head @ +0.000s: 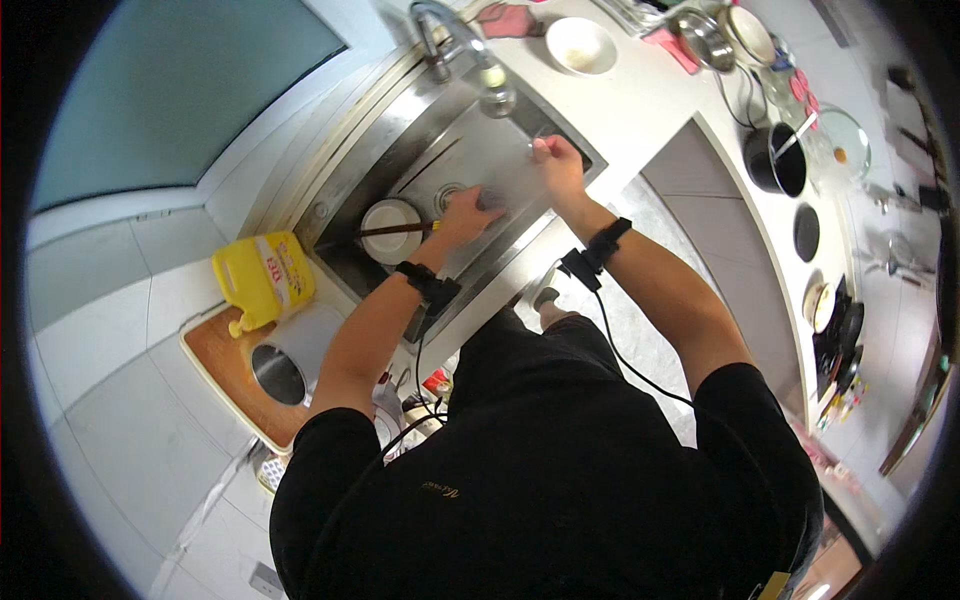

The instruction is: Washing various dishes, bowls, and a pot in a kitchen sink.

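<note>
Both of my hands are inside the stainless-steel sink (420,120). My right hand (561,166), fingertips pinched, holds the edge of a blurred, translucent thing (517,169) whose kind I cannot tell. Low over the basin, my left hand (463,219) reaches to that thing's other side, beside a small dark blur; its grip is unclear. Left of it, a white bowl (390,244) sits in the sink, with brown chopsticks (394,229) lying across it. The drain (450,195) shows just behind my left hand. Above the basin hangs the faucet's clear-tipped spout (496,97).
A white bowl (581,46) and a pink glove (506,20) lie on the counter behind the sink. A yellow jug (266,277) and a metal-lined pot (281,371) stand at left on a brown board (225,367). Farther right is a black pot (772,161). Cables run from both wrist straps.
</note>
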Tool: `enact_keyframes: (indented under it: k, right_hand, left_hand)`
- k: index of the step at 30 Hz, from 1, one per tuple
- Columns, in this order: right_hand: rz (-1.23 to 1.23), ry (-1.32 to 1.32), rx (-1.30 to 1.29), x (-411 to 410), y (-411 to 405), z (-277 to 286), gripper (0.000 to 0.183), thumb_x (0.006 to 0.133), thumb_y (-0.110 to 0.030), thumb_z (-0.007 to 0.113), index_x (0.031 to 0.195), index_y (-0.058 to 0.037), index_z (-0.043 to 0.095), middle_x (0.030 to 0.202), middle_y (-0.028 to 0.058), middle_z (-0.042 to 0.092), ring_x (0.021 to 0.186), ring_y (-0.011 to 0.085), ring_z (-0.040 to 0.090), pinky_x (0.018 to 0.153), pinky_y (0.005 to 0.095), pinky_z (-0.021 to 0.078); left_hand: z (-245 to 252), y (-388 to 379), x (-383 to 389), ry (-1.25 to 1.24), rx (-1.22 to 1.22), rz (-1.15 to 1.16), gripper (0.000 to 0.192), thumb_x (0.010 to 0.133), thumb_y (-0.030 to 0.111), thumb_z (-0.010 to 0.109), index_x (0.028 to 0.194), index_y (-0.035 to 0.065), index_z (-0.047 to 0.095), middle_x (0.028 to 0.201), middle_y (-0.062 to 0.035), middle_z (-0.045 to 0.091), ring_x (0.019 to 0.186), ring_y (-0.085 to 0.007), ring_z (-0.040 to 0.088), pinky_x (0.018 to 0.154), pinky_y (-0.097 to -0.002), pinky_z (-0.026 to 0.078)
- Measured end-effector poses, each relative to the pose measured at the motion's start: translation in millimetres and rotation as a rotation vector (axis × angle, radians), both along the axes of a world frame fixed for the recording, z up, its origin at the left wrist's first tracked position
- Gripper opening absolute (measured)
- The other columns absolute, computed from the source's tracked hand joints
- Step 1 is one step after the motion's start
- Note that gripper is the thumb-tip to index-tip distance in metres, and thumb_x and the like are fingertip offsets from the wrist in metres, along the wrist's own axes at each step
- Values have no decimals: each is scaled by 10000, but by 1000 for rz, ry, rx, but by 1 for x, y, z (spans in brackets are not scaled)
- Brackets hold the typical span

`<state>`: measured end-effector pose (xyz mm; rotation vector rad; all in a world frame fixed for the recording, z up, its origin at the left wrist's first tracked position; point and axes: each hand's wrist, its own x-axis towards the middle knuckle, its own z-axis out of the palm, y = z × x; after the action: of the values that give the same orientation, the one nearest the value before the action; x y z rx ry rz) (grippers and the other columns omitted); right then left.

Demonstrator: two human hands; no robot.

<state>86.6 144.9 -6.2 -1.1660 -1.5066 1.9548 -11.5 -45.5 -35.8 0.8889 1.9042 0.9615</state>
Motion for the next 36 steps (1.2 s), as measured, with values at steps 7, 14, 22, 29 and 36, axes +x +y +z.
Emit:
enact_keyframes:
  k: [7, 14, 22, 29, 36]
  right_hand:
    - [361, -180, -123, -15, -30, -1, 152, 952, -176, 654, 907, -31, 653, 818, 49, 698, 733, 131, 641, 636, 273, 485]
    - [233, -198, -292, -48, -6, -33, 137, 934, -173, 645, 924, -37, 644, 805, 42, 636, 723, 176, 645, 628, 304, 522]
    - [1391, -159, 461, -37, -57, -105, 173, 934, -132, 583, 882, 10, 666, 731, 116, 669, 664, 239, 669, 581, 370, 547]
    - [1521, -597, 778, -104, -116, -160, 155, 833, -143, 608, 815, -71, 745, 920, 142, 712, 821, 312, 683, 711, 413, 539]
    - [1112, -318, 878, -140, -162, -168, 142, 809, -76, 643, 822, 63, 669, 849, 259, 666, 776, 399, 659, 713, 486, 534]
  left_hand:
    - [-27, -46, 27, -82, 42, 245, 457, 849, 248, 765, 1186, -26, 626, 1086, -193, 692, 972, -302, 659, 842, -385, 513]
    - [-6, -85, 25, 114, -199, 69, 423, 832, 176, 744, 1186, -30, 638, 1098, -231, 691, 1030, -382, 659, 854, -426, 525]
    - [-86, -137, -5, 159, -622, -302, 423, 742, 231, 762, 1015, -79, 665, 1021, -268, 679, 927, -418, 661, 776, -464, 526]
    - [-74, -146, -33, 75, -965, -646, 358, 742, 178, 725, 933, -118, 660, 974, -279, 689, 848, -393, 688, 676, -458, 524]
    - [-78, -181, -34, 73, -788, -462, 379, 749, 202, 752, 925, -123, 669, 969, -315, 674, 913, -428, 677, 762, -463, 538]
